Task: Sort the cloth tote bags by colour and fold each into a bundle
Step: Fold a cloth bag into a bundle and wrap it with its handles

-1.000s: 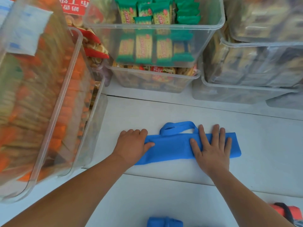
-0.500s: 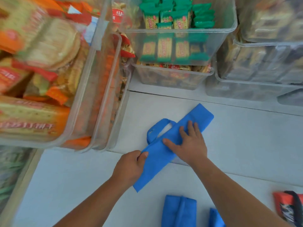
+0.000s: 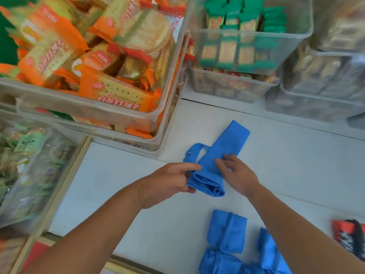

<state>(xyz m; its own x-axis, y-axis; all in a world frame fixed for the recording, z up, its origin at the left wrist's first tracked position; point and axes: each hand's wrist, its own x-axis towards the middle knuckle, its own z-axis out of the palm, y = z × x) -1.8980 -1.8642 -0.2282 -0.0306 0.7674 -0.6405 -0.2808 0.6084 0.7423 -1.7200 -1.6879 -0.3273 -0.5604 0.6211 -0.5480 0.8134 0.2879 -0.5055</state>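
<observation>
— What do my hands have?
— Your left hand [image 3: 171,180] is closed round the rolled end of the blue tote bag [image 3: 227,139] at frame centre. Your right hand [image 3: 237,175] presses its fingertips on the strip just beside the roll.
— And how does the bag look?
— It's matte cloth folded into a long narrow strip, running toward the upper right on the white table [image 3: 296,175]. Folded blue bundles [image 3: 227,230] lie at lower centre.

Matt blue cloth tote [image 3: 217,155] (creased); clear glossy plastic bins [image 3: 250,44]; smooth tabletop [image 3: 296,165].

Left hand [image 3: 169,180] and right hand [image 3: 239,175] are bare (as are both forearms [image 3: 98,224]).
</observation>
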